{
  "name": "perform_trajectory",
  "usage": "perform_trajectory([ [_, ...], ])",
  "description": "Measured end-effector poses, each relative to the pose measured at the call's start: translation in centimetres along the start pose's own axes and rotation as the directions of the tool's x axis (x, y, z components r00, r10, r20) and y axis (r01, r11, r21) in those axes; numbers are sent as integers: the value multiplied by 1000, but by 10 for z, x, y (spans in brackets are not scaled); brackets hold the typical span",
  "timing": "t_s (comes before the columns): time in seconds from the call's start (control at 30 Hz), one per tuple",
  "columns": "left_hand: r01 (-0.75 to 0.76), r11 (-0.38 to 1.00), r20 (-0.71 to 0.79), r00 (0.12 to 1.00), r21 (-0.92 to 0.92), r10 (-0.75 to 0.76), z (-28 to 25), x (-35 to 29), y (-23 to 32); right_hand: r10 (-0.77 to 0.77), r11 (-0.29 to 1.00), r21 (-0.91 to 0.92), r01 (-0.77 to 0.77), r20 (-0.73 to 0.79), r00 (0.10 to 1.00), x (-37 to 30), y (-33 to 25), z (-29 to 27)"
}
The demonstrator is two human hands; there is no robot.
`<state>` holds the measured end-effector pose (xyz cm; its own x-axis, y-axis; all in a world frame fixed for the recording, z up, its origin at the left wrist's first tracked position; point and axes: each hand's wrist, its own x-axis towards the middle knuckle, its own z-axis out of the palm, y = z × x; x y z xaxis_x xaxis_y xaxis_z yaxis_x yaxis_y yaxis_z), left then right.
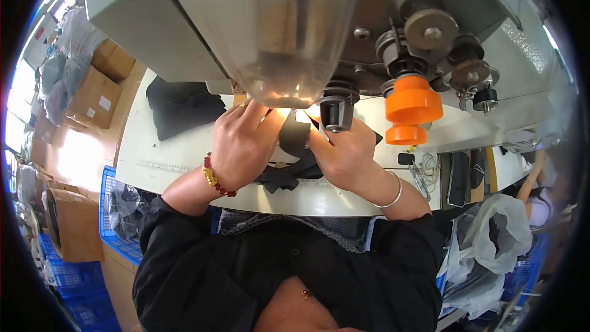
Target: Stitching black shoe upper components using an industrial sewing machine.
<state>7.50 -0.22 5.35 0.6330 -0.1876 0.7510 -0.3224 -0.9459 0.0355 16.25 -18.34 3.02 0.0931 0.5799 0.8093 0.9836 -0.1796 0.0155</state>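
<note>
My left hand (243, 144), with a red and gold bead bracelet at the wrist, presses down on a dark fabric piece (294, 147) on the white machine table (178, 160). A thin silver bangle circles the wrist of my right hand (344, 154), which grips the same fabric from the right, just below the black cylindrical part (336, 110) of the sewing machine (258, 18). Both hands sit close together under the machine head. The needle area is hidden behind the machine and my fingers.
An orange thread spool (410, 107) hangs off the machine to the right. A stack of black fabric (184, 104) lies at the table's far left. Cardboard boxes (92, 95) and a blue crate (117, 221) stand left. Plastic bags (498, 233) and another person's arm (531, 187) are at right.
</note>
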Motion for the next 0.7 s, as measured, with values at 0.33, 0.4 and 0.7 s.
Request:
perform_trajectory([
  [0.33,74,997,-72,995,-5,-74,3,3,-1,19,1000,-1,-19,5,1000,-2,2,3],
  [0.4,127,991,-74,989,-52,-131,1,4,-3,23,997,70,-24,14,1000,0,6,0],
  [0.7,-40,998,-56,998,-55,37,2,1,0,20,998,65,-24,50,999,1,5,-4],
])
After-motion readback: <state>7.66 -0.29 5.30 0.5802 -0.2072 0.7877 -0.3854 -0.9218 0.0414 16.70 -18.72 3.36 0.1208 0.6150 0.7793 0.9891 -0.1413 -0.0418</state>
